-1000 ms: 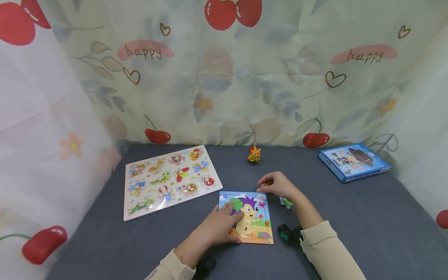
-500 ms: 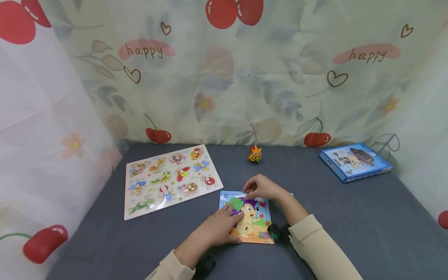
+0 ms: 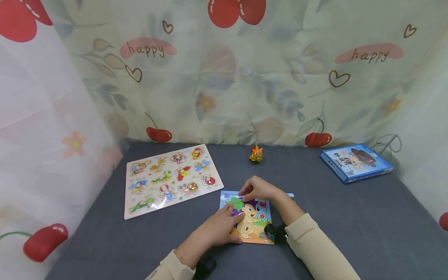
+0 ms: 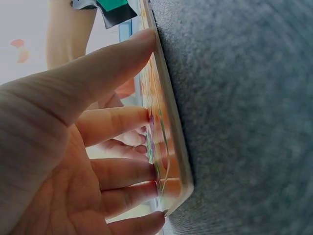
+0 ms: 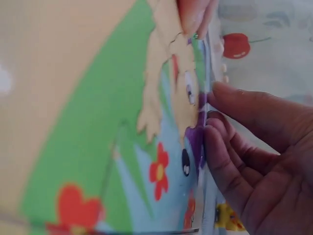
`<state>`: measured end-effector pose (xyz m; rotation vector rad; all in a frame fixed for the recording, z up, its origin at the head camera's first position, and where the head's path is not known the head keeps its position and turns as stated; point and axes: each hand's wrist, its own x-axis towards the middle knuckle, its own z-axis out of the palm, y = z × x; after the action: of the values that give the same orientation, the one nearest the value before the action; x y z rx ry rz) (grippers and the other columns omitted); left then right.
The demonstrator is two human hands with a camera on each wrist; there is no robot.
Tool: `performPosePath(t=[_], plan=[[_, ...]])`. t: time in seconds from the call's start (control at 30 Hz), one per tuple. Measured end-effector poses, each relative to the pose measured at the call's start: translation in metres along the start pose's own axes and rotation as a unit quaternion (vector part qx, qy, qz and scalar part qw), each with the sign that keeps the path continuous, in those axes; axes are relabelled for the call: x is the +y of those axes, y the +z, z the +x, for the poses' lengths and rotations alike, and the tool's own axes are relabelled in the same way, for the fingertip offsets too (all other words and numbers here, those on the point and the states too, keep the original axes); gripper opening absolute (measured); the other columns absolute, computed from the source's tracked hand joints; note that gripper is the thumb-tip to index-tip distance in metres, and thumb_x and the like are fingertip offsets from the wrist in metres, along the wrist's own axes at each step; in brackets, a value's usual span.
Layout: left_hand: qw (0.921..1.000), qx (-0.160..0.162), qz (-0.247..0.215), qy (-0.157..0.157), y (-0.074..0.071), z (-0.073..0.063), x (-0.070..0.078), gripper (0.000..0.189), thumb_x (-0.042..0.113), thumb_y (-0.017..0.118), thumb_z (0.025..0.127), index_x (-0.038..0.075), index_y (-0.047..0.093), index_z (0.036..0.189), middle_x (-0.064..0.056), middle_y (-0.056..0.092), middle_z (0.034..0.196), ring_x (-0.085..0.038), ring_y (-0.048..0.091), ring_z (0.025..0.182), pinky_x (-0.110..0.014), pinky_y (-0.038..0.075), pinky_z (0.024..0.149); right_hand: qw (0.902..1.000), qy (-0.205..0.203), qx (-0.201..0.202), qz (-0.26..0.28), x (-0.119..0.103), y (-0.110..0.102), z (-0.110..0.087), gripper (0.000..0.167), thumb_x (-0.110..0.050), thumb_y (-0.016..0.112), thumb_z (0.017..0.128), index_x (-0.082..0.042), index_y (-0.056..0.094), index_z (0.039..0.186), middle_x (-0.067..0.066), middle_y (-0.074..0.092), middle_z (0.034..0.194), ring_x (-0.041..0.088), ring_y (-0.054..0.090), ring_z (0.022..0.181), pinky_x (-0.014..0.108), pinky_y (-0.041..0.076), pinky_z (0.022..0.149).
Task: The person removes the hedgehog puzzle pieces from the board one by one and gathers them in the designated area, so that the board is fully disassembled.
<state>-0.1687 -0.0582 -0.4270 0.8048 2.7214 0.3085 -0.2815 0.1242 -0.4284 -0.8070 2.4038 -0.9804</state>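
Observation:
A square hedgehog jigsaw puzzle (image 3: 249, 229) lies flat on the dark grey tabletop in the head view. My left hand (image 3: 217, 227) rests on its left part, fingers extended over the picture. In the left wrist view, that thumb (image 4: 112, 63) reaches the tray's side edge. My right hand (image 3: 259, 188) bends over the top of the puzzle. In the right wrist view, its thumb (image 5: 244, 105) and fingers touch the purple spikes (image 5: 195, 142), tips a little apart; no lifted piece shows between them. A blue corner of a loose puzzle piece (image 3: 290, 195) shows behind the right wrist.
A large insect peg board (image 3: 173, 182) lies at the back left. Beyond the puzzle stands a small orange figurine (image 3: 256, 154). A blue box (image 3: 356, 162) lies at the back right, a thin cable (image 3: 389, 144) behind it. Printed curtains (image 3: 224, 97) surround the table.
My right hand has moved left from the puzzle's upper right corner onto the purple spikes, its forearm now covering most of the loose piece. The left hand has stayed in place.

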Motion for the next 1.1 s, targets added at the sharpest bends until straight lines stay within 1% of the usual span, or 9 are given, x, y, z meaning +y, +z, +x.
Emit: performPosePath(t=[0.07,0.2,0.3,0.4,0.5,0.73,0.93,1.1], plan=[[1.0000,0.000,-0.002,0.001,0.0000,-0.0001,0.0000,0.068,0.047,0.070,0.078,0.018,0.049,0.136,-0.020,0.036,0.146,-0.034,0.030,0.138,-0.047,0.034,0.109,1.0000,0.000,-0.003,0.006,0.0006,0.0011,-0.0013,0.019,-0.003,0.069,0.080,0.002,0.071,0.099,0.013,0.070,0.096,0.008,0.063,0.075,0.020,0.052,0.066],[1.0000,0.003,-0.001,0.002,-0.0004,-0.0001,-0.0005,0.068,0.047,0.070,0.078,0.018,0.049,0.136,-0.021,0.036,0.146,-0.034,0.031,0.138,-0.047,0.034,0.109,0.9999,0.004,0.003,0.009,0.0002,0.0021,-0.0020,0.020,-0.002,0.068,0.081,0.001,0.071,0.100,0.012,0.069,0.093,0.007,0.058,0.073,0.020,0.049,0.064],[1.0000,0.002,-0.002,0.003,-0.0001,0.0000,-0.0005,0.068,0.047,0.070,0.078,0.018,0.049,0.136,-0.021,0.036,0.146,-0.034,0.030,0.138,-0.047,0.034,0.108,0.9997,0.016,0.008,0.016,-0.0010,0.0033,-0.0022,0.018,0.000,0.066,0.082,0.000,0.071,0.099,0.010,0.068,0.090,0.008,0.054,0.072,0.020,0.047,0.065],[1.0000,0.002,-0.003,0.007,0.0006,0.0002,-0.0004,0.068,0.047,0.070,0.078,0.018,0.049,0.136,-0.021,0.036,0.146,-0.034,0.030,0.138,-0.048,0.034,0.108,0.9991,0.030,0.014,0.028,-0.0018,0.0050,-0.0023,0.016,0.002,0.063,0.083,0.000,0.071,0.097,0.008,0.068,0.088,0.009,0.053,0.072,0.022,0.047,0.066],[1.0000,0.001,-0.004,0.008,0.0016,0.0005,-0.0005,0.067,0.047,0.070,0.078,0.018,0.049,0.136,-0.021,0.036,0.146,-0.034,0.030,0.138,-0.048,0.034,0.108,0.9981,0.043,0.018,0.039,-0.0017,0.0064,-0.0023,0.016,0.003,0.061,0.084,-0.001,0.070,0.097,0.008,0.068,0.089,0.010,0.054,0.073,0.022,0.048,0.066],[1.0000,0.002,-0.002,0.006,0.0020,0.0006,-0.0005,0.068,0.047,0.069,0.078,0.019,0.049,0.136,-0.021,0.037,0.146,-0.034,0.030,0.138,-0.048,0.034,0.108,0.9964,0.057,0.022,0.058,-0.0025,0.0048,-0.0029,0.019,0.009,0.057,0.084,0.000,0.070,0.096,0.010,0.066,0.091,0.013,0.052,0.073,0.024,0.046,0.065],[1.0000,-0.003,-0.002,0.004,0.0021,0.0009,-0.0005,0.068,0.048,0.069,0.079,0.019,0.049,0.137,-0.020,0.036,0.147,-0.033,0.029,0.139,-0.047,0.034,0.108,0.9954,0.065,0.025,0.065,-0.0032,0.0025,-0.0044,0.018,0.008,0.059,0.082,0.001,0.070,0.095,0.009,0.066,0.088,0.012,0.053,0.074,0.023,0.046,0.064],[1.0000,-0.002,-0.001,0.003,0.0012,-0.0001,-0.0002,0.068,0.047,0.069,0.079,0.019,0.048,0.137,-0.020,0.036,0.147,-0.033,0.029,0.139,-0.047,0.034,0.108,0.9941,0.082,0.032,0.063,-0.0032,0.0010,-0.0052,0.015,0.006,0.061,0.082,0.002,0.070,0.093,0.008,0.065,0.081,0.011,0.052,0.069,0.023,0.045,0.062]])
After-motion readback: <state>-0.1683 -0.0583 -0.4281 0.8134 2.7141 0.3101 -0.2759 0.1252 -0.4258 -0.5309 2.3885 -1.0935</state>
